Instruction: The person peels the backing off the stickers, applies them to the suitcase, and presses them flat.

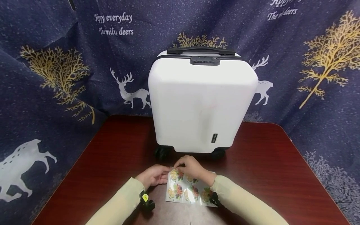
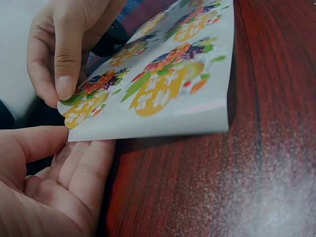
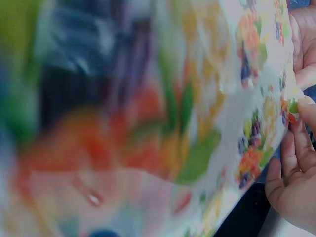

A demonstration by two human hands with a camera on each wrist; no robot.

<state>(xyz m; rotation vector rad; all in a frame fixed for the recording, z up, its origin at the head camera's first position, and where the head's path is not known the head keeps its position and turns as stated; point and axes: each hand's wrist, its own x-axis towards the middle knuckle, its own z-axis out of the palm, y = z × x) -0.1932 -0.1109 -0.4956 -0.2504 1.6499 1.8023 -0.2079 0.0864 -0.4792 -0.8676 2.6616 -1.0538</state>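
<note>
A glossy white sticker sheet (image 1: 182, 202) printed with several fruit clusters and yellow labels is raised at its far left corner. My left hand (image 1: 155, 175) holds that corner, with the thumb at the edge and the fingers (image 2: 94, 170) underneath. My right hand (image 1: 191, 167) reaches across the sheet and pinches a fruit sticker (image 2: 85, 111) at the same corner between thumb and fingertips. This sticker's rounded end sticks out past the sheet's edge. In the right wrist view the sheet fills most of the picture, blurred up close, with the right hand (image 3: 298, 182) at its far edge.
A white suitcase (image 1: 197, 106) with a black handle and wheels stands upright on the dark red wooden table (image 1: 118, 150), just behind the hands. A dark blue cloth (image 1: 123, 56) with white deer and golden trees hangs behind and at both sides.
</note>
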